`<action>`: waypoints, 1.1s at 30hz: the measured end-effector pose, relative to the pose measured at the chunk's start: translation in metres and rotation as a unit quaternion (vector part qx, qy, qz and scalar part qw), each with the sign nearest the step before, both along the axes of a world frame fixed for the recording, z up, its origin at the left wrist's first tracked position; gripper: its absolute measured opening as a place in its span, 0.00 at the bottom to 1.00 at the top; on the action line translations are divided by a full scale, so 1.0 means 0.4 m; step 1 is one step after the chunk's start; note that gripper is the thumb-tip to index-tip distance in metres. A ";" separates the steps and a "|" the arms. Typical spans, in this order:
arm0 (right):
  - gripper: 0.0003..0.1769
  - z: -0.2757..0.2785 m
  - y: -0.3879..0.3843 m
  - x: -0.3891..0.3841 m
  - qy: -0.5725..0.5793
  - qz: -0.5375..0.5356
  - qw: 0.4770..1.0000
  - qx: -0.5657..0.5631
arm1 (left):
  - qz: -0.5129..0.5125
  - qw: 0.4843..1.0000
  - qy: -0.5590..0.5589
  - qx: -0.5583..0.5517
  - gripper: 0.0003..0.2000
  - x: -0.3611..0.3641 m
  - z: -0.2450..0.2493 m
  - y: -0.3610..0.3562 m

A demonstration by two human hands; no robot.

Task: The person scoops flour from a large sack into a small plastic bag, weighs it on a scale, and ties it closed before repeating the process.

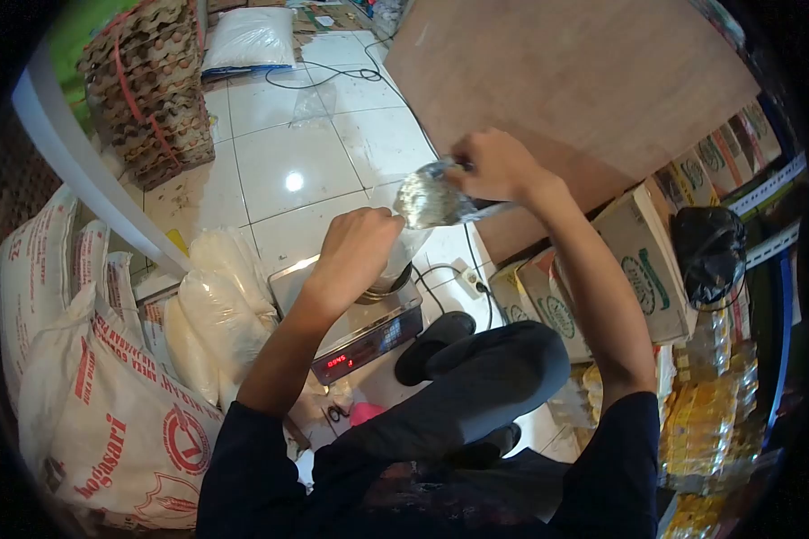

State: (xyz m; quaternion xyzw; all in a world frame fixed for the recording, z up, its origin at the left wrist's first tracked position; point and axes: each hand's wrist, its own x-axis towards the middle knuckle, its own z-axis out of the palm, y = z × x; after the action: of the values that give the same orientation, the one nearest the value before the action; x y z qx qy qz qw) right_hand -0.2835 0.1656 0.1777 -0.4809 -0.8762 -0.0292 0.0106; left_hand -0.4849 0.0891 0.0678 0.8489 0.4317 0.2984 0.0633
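My right hand [499, 166] is closed around the handle end of a shiny metal scoop [430, 198], tilted above the scale. Just below and left of it, my left hand [355, 251] has its fingers pinched on the rim of a clear plastic bag [403, 251]. The bag sits in a round metal container [388, 287], largely hidden behind the left hand and forearm. Under both stands a digital scale [368, 341] with lit red digits. What lies inside the scoop and the bag is hard to make out.
Filled plastic bags [220, 305] and large printed flour sacks [126, 413] stand at left, below stacked egg trays [148, 90]. A wooden panel [557, 72] and cardboard boxes [643, 260] are at right. Cables and a power socket [469, 280] lie on the floor; scissors [337, 413] are nearby.
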 end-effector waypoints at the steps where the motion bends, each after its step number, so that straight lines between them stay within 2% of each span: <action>1: 0.15 -0.011 -0.008 -0.037 -0.050 -0.001 0.999 0.005 | -0.001 1.000 -0.001 -0.007 0.05 0.000 0.004 -0.003; 2: 0.15 -0.017 -0.019 -0.071 -0.098 -0.003 0.995 0.008 | -0.004 1.000 -0.002 -0.015 0.05 0.001 0.007 -0.007; 8: 0.16 -0.018 -0.053 -0.144 -0.138 0.011 0.989 0.047 | -0.005 1.000 0.010 -0.025 0.03 0.007 0.009 -0.017; 13: 0.16 0.076 -0.105 -0.041 -0.070 -0.014 0.992 0.106 | -0.004 0.999 0.008 -0.034 0.03 0.011 0.010 -0.027; 15: 0.18 0.108 -0.123 0.046 -0.061 -0.065 0.992 0.087 | -0.010 0.999 0.011 -0.035 0.04 0.014 0.005 -0.023; 17: 0.16 0.170 -0.199 0.119 0.057 -0.145 0.986 0.067 | -0.006 0.999 0.022 -0.024 0.04 0.018 0.010 -0.021; 18: 0.16 0.121 -0.175 0.263 0.049 -0.064 0.984 0.158 | -0.002 0.999 0.032 -0.024 0.04 0.024 0.023 -0.020; 19: 0.18 0.123 -0.269 0.370 0.200 -0.118 0.965 0.119 | 0.007 0.999 0.045 -0.029 0.04 0.028 0.015 -0.028; 20: 0.20 0.124 -0.315 0.442 0.248 -0.193 0.943 0.104 | 0.000 0.999 0.035 -0.019 0.04 0.028 0.006 -0.023; 22: 0.20 0.108 -0.420 0.625 0.311 -0.264 0.909 0.082 | 0.007 1.000 0.027 -0.005 0.06 0.042 0.018 -0.029; 23: 0.21 0.100 -0.490 0.611 0.347 -0.344 0.865 0.115 | 0.010 1.000 0.024 0.004 0.07 0.052 0.031 -0.031; 25: 0.15 0.022 -0.592 0.749 0.469 -0.405 0.770 0.151 | -0.060 0.998 -0.016 -0.011 0.09 0.091 0.074 -0.038; 26: 0.14 -0.013 -0.652 0.832 0.489 -0.442 0.741 0.130 | -0.096 0.995 -0.034 -0.018 0.10 0.120 0.099 -0.043; 28: 0.16 -0.088 -0.764 0.864 0.535 -0.472 0.693 0.101 | -0.199 0.975 -0.100 0.014 0.12 0.210 0.144 -0.061; 30: 0.16 -0.168 -0.845 0.883 0.532 -0.483 0.691 0.078 | -0.308 0.942 -0.128 0.046 0.11 0.337 0.174 -0.077; 31: 0.16 -0.203 -0.876 0.885 0.521 -0.489 0.697 0.068 | -0.330 0.937 -0.099 0.067 0.07 0.411 0.214 -0.115; 33: 0.15 -0.250 -0.927 0.922 0.478 -0.522 0.706 0.027 | -0.424 0.888 -0.100 0.145 0.07 0.565 0.243 -0.157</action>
State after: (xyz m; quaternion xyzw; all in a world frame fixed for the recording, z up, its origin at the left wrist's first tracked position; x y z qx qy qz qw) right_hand 0.0854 -0.2051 0.0777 -0.8103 -0.3616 0.1801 0.4245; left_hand -0.2591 0.0263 0.1649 0.9165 -0.0260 0.3856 0.1027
